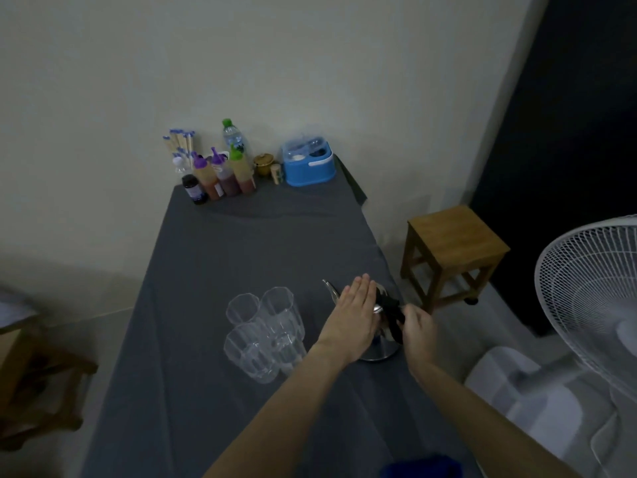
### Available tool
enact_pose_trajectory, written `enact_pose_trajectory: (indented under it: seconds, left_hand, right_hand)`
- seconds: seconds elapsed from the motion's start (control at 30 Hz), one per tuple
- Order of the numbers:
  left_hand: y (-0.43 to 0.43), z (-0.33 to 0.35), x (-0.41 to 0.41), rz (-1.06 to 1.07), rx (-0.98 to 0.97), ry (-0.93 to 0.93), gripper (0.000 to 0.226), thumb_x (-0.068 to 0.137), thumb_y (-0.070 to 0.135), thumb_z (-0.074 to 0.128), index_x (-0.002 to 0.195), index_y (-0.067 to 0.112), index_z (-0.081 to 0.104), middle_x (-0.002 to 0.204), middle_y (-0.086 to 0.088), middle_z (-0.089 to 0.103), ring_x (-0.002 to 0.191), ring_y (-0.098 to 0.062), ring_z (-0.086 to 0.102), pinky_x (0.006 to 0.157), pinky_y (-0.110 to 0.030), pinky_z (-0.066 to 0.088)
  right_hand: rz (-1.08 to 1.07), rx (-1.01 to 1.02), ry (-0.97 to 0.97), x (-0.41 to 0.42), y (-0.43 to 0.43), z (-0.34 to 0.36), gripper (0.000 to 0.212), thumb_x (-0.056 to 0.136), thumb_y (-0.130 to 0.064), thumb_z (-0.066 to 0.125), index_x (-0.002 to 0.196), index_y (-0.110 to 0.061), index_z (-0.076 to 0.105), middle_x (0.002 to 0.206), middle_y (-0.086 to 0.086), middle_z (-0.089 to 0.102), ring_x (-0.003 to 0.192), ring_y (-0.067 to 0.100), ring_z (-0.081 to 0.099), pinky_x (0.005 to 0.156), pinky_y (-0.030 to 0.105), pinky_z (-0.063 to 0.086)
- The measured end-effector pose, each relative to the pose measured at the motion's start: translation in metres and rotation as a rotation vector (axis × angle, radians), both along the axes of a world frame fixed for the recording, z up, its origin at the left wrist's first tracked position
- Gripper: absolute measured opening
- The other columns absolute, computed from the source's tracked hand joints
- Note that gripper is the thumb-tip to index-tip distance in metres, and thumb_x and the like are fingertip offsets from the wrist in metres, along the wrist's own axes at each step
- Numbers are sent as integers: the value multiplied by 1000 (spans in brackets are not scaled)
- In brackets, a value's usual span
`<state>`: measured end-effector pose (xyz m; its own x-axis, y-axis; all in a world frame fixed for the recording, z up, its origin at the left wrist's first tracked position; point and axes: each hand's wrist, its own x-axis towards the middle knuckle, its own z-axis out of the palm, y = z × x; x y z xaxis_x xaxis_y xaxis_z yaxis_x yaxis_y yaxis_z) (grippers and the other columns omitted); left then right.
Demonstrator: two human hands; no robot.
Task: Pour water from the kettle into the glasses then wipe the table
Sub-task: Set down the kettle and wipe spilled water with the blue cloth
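A steel kettle (pixel 381 350) with a thin spout and a black handle stands near the right edge of the grey-clothed table (pixel 241 243). My left hand (pixel 355 315) lies flat on the kettle's top, fingers straight and together. My right hand (pixel 418 327) is closed around the black handle. Left of the kettle stand three clear glasses (pixel 265 326), close together and upright; the nearest right one seems to hold some water. A blue cloth (pixel 420 467) shows at the bottom edge of the view.
At the table's far end stand sauce bottles (pixel 220 177), a water bottle (pixel 232 136), chopsticks and a blue condiment caddy (pixel 308 165). A wooden stool (pixel 451 257) and a white fan (pixel 593 305) stand to the right. A white plastic chair (pixel 524 401) is below the fan.
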<state>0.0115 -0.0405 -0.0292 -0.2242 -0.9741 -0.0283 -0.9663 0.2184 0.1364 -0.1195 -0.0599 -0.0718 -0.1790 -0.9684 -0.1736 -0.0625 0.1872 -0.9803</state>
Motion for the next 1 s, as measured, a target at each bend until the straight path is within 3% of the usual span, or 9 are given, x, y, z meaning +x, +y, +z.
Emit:
enact_pose_trajectory:
  seconds: [0.23, 0.37, 0.5, 0.6, 0.67, 0.77, 0.9, 1.0]
  left_hand:
    - [2, -11, -11, 40, -86, -61, 56, 102, 26, 20, 148, 1, 0, 159, -15, -2, 147, -26, -3, 121, -38, 1]
    - [14, -12, -15, 20, -138, -82, 56, 102, 24, 23, 148, 2, -2, 159, -14, -3, 147, -24, -4, 119, -35, -6]
    - [23, -12, -24, 7, -147, -126, 56, 102, 23, 22, 148, 2, -3, 159, -15, -3, 147, -25, -5, 114, -34, -14]
    - [27, -9, -29, 15, -127, -143, 56, 101, 22, 21, 148, 1, -1, 159, -15, -1, 147, -25, -3, 116, -35, -12]
    - [39, -9, -32, 9, -137, -90, 55, 99, 20, 25, 148, 2, 7, 159, -15, 6, 147, -25, 1, 120, -38, -3]
    - [85, -18, -40, -1, -150, 69, 53, 94, 19, 29, 145, 4, 29, 155, -15, 24, 144, -25, 19, 119, -40, 13]
    - [168, -64, -47, 12, -38, 122, 49, 90, 22, 38, 136, 9, 45, 146, -10, 42, 136, -21, 38, 115, -42, 15]
    - [217, -92, -48, -1, 149, 79, 48, 85, 28, 40, 129, 15, 56, 136, 0, 55, 126, -13, 51, 117, -34, 15]
  right_hand:
    - [99, 3, 24, -9, -2, -6, 35, 81, -27, 39, 74, 6, 49, 70, 12, 55, 68, 20, 51, 64, 34, 40]
    - [132, 9, 105, -17, 3, -10, 29, 88, -17, 39, 77, 6, 52, 81, 25, 61, 72, 24, 55, 67, 36, 42]
    - [270, 17, 415, -32, 3, -10, 37, 84, -27, 30, 81, -3, 58, 88, 18, 60, 88, 34, 57, 81, 45, 41]
    - [320, 87, 654, -38, -1, -4, 34, 92, -30, 36, 103, -10, 61, 111, 16, 57, 106, 34, 53, 92, 42, 38]
    - [257, 99, 672, -42, 7, 0, 30, 91, -27, 51, 114, -9, 55, 119, 17, 53, 111, 34, 51, 95, 42, 40]
    - [234, -76, 764, -59, 46, -8, 35, 86, -22, 61, 117, -7, 53, 117, 14, 54, 107, 29, 53, 91, 40, 43]
    - [483, -290, 919, -83, 127, -45, 34, 79, -22, 65, 111, -17, 54, 111, 4, 58, 100, 19, 57, 87, 35, 49]
    - [610, -336, 981, -96, 182, -71, 39, 76, -22, 65, 114, -14, 58, 122, 7, 58, 110, 24, 57, 93, 37, 48]
